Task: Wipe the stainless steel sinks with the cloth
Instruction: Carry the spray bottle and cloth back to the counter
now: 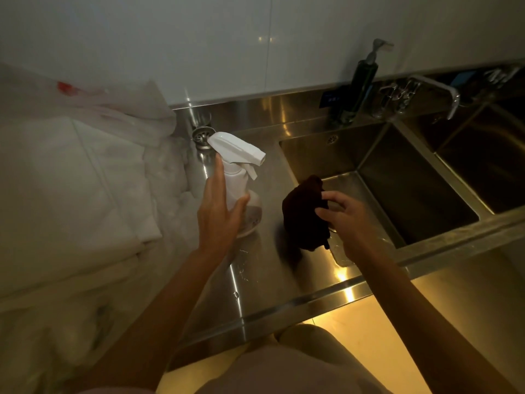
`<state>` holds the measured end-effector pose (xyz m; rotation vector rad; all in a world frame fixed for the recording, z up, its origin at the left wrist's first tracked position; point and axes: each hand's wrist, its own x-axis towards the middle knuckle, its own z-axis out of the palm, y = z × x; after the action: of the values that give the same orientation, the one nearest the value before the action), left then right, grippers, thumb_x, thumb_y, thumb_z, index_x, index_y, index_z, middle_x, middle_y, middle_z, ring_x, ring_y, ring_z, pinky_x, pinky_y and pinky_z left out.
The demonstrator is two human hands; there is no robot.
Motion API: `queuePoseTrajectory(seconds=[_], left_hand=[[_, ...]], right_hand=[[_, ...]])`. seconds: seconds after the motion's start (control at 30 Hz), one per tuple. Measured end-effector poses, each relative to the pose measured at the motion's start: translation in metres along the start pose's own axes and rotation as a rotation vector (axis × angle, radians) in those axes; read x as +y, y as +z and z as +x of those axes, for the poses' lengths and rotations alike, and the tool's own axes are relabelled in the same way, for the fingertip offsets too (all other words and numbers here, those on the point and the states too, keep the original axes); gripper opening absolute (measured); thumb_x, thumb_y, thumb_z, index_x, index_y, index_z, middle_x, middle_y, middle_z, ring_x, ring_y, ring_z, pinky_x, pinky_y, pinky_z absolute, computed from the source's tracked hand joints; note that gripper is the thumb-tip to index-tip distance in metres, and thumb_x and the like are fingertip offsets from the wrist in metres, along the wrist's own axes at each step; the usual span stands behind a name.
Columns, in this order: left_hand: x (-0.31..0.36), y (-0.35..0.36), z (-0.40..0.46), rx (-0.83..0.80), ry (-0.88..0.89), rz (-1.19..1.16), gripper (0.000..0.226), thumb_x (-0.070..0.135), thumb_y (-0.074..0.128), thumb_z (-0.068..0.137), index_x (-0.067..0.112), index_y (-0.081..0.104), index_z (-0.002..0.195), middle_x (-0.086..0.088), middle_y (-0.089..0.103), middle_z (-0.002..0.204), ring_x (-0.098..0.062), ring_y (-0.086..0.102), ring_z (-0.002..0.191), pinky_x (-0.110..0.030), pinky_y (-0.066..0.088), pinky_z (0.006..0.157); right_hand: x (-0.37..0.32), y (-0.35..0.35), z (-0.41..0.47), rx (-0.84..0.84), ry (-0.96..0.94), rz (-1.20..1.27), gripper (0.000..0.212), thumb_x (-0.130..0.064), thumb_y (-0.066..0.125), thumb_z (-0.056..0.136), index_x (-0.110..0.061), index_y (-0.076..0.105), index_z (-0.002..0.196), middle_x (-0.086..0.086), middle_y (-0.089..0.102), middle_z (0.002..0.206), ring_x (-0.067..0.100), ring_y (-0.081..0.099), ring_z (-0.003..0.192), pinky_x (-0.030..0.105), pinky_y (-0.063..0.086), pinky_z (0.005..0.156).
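Note:
A dark cloth (305, 213) hangs bunched just above the steel counter, at the left rim of the near sink (403, 189). My right hand (345, 223) pinches it with thumb and fingers. A white spray bottle (241, 180) stands on the counter to the left of the cloth. My left hand (218, 206) is around its body with straight, spread fingers, the thumb lying against the lower part. A second sink (488, 172) lies further right, behind a steel divider.
A dark pump soap bottle (355, 89) and a steel tap (437, 89) stand along the back ledge. A sink strainer (203, 136) lies behind the spray bottle. White plastic bags and folded white cloths (79, 177) fill the counter's left side. The counter's front edge (284, 311) runs close to my body.

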<state>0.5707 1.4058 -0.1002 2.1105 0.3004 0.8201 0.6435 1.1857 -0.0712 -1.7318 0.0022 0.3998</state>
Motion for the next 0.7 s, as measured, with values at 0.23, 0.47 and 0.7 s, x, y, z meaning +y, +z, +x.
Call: queuePoseTrajectory(seconds=[0.23, 0.47, 0.7], left_hand=[[-0.007, 0.002, -0.016, -0.049, 0.003, 0.002, 0.086, 0.029, 0.061, 0.089, 0.045, 0.0, 0.146, -0.012, 0.045, 0.14, -0.005, 0.044, 0.117, -0.028, 0.046, 0.094], [-0.012, 0.004, -0.032, -0.08, -0.003, 0.007, 0.083, 0.025, 0.063, 0.088, 0.033, 0.006, 0.149, -0.013, 0.048, 0.134, 0.006, 0.038, 0.114, -0.012, 0.035, 0.089], [-0.013, 0.0, -0.037, -0.059, -0.017, -0.004, 0.086, 0.024, 0.062, 0.089, 0.038, 0.001, 0.147, -0.015, 0.043, 0.142, 0.0, 0.038, 0.121, -0.023, 0.041, 0.095]], right_hand=[[0.001, 0.007, 0.01, -0.012, 0.026, -0.015, 0.03, 0.001, 0.059, 0.087, -0.016, 0.064, 0.112, -0.004, 0.066, 0.108, 0.008, 0.062, 0.1, 0.021, 0.051, 0.073], [0.004, 0.009, 0.016, -0.021, 0.033, -0.024, 0.03, 0.001, 0.061, 0.086, -0.019, 0.065, 0.108, -0.01, 0.066, 0.103, 0.008, 0.062, 0.1, 0.022, 0.053, 0.074], [0.006, 0.013, 0.017, -0.03, 0.037, -0.029, 0.029, 0.001, 0.062, 0.086, -0.023, 0.065, 0.102, -0.007, 0.064, 0.107, 0.011, 0.061, 0.103, 0.029, 0.055, 0.082]])
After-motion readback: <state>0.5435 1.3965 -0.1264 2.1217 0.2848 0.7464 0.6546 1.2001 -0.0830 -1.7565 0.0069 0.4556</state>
